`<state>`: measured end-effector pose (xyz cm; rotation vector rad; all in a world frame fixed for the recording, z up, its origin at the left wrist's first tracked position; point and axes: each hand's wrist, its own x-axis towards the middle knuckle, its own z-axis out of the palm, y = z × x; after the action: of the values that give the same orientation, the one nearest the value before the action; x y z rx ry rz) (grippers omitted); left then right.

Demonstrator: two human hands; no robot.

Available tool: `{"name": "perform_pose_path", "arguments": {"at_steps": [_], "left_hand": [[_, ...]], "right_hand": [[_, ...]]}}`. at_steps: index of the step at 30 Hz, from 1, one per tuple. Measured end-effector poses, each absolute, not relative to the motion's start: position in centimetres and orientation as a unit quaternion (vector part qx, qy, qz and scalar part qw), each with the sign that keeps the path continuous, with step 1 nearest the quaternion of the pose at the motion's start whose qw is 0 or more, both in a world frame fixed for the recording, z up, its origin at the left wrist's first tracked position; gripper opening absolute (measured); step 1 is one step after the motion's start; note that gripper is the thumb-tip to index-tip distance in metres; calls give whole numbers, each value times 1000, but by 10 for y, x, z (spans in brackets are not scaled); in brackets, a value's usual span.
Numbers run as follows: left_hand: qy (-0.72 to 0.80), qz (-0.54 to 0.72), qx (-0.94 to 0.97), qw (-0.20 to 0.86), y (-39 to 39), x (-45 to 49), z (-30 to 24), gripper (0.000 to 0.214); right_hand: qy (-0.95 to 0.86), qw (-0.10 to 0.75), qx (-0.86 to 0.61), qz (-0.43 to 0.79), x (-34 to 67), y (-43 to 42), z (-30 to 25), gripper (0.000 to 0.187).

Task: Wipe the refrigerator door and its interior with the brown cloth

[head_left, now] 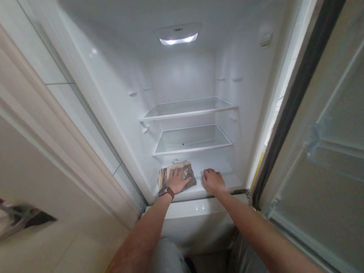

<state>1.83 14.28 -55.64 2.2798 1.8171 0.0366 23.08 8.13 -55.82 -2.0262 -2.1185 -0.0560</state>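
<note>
Inside the lower part of a white fridge, my left hand (178,181) lies with fingers spread on a folded brown and beige patterned cloth (188,174). The cloth rests on the fridge's bottom surface (199,188), toward its left side. A dark watch with a brown strap is on my left wrist. To the right of the cloth and apart from it, my right hand (213,180) touches the same surface with its fingers curled. Its palm is hidden, so anything in it is out of sight.
Two glass shelves, an upper one (188,113) and a lower one (193,149), sit above my hands. A lamp (179,40) glows in the ceiling. The fridge door (345,143) stands open on the right; a pale door frame (50,121) is on the left.
</note>
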Motion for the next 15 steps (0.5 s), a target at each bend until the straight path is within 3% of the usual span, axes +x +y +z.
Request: {"name": "perform_pose_path", "arguments": {"at_steps": [15], "left_hand": [[628,-3,773,93,153,25,-553,95]], "right_hand": [[-716,110,-690,-3,232,85,-564,35]]}}
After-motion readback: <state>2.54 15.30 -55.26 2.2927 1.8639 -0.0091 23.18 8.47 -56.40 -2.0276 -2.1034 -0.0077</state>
